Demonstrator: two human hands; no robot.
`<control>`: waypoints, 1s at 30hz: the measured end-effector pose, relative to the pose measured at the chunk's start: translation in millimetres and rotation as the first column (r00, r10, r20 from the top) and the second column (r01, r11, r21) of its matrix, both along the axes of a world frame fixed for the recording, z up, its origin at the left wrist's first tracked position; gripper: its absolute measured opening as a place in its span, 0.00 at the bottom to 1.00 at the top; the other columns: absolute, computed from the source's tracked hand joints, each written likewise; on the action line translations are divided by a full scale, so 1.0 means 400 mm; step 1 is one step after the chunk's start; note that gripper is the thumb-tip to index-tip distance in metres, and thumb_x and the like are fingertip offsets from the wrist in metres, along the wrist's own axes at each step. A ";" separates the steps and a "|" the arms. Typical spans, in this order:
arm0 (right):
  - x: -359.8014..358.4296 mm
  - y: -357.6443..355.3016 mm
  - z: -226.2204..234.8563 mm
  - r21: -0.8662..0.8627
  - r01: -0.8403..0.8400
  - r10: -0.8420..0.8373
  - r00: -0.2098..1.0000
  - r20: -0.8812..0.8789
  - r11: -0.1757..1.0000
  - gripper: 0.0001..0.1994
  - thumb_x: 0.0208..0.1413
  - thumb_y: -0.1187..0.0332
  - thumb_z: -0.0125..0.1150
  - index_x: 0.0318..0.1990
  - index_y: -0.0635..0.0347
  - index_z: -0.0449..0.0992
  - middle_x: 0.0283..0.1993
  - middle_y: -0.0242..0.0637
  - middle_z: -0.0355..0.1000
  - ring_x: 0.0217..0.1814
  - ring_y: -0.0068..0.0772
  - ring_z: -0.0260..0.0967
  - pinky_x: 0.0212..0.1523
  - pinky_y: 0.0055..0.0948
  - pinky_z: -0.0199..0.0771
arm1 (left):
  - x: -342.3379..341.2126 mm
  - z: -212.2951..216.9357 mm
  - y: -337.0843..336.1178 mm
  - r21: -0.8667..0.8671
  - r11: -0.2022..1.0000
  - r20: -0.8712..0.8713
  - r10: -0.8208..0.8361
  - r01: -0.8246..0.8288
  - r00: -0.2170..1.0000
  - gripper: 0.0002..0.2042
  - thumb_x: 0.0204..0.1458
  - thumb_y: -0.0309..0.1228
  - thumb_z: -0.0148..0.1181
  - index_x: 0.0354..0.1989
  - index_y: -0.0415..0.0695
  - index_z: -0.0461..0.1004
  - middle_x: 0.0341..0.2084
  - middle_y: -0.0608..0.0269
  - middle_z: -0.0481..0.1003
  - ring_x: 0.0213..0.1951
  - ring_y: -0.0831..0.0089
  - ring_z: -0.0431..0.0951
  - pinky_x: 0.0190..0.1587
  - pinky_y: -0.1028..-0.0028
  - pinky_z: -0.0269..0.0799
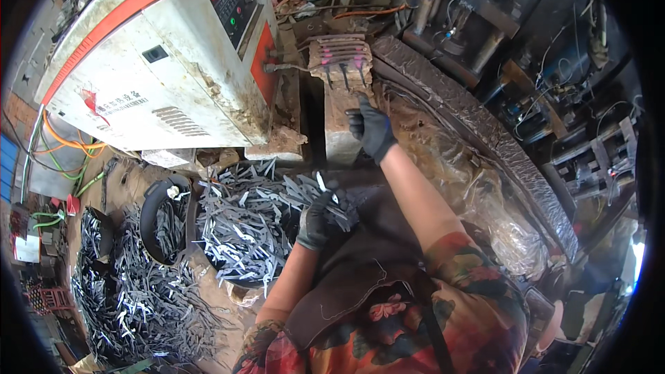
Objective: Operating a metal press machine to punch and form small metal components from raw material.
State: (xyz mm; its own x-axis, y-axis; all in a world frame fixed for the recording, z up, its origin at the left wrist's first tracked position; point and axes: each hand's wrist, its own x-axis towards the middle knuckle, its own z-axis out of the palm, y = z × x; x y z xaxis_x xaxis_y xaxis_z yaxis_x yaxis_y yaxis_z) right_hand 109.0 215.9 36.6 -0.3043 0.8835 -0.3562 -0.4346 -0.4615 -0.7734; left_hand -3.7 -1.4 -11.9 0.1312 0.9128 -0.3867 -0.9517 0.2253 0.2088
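Observation:
My right hand [373, 129], in a dark glove, reaches up to the front of a block with a copper-coloured heating coil [341, 52]. Its fingers are curled together just below the coil; anything between them is too small to make out. Several thin dark metal strips [346, 75] stick out of the coil toward me, glowing pink inside it. Lower left, my gloved left hand [316, 223] is closed around some grey metal strips [339, 213]. It rests at the right edge of a heaped container of strips [242, 225], close to my dark apron.
A white and orange heating machine [187, 62] with a lit control panel stands at the far left. More strips [152, 291] lie heaped at the lower left, beside a black ring-shaped rim [156, 225]. Clear plastic sheeting [509, 235] and dark machinery [478, 41] are on the right.

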 end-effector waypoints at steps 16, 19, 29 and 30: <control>0.139 -0.038 -0.001 0.483 -0.044 -0.101 0.958 0.269 0.874 0.10 0.58 0.63 0.53 0.34 0.59 0.75 0.25 0.31 0.72 0.24 0.24 0.67 0.24 0.24 0.67 | 0.022 0.035 0.000 0.113 0.978 0.075 -0.183 0.174 0.980 0.04 0.56 0.30 0.51 0.37 0.47 0.69 0.30 0.62 0.70 0.32 0.69 0.70 0.39 0.69 0.69; 0.232 -0.206 -0.074 0.410 -0.034 0.079 0.992 -0.094 0.912 0.09 0.52 0.68 0.56 0.39 0.60 0.75 0.30 0.37 0.73 0.29 0.27 0.70 0.32 0.26 0.71 | -0.011 -0.016 -0.005 0.213 0.912 0.158 -0.387 0.352 0.908 0.06 0.54 0.36 0.53 0.29 0.49 0.66 0.27 0.67 0.66 0.30 0.74 0.66 0.36 0.73 0.66; 1.136 -0.406 0.129 0.307 0.773 -0.812 0.583 0.000 0.555 0.23 0.61 0.45 0.48 0.32 0.58 0.72 0.23 0.28 0.70 0.18 0.19 0.63 0.18 0.17 0.61 | 0.104 0.100 0.031 -0.020 0.967 -0.024 -0.255 0.254 0.967 0.15 0.57 0.34 0.51 0.18 0.51 0.57 0.14 0.72 0.55 0.18 0.80 0.56 0.23 0.78 0.56; 1.197 -0.392 0.163 0.361 0.802 -0.878 0.457 0.143 0.476 0.23 0.60 0.45 0.49 0.34 0.59 0.72 0.22 0.27 0.67 0.18 0.18 0.60 0.18 0.17 0.60 | 0.092 0.093 0.031 0.015 0.964 -0.065 -0.263 0.264 0.963 0.16 0.58 0.34 0.51 0.18 0.51 0.57 0.14 0.73 0.55 0.17 0.80 0.55 0.21 0.79 0.54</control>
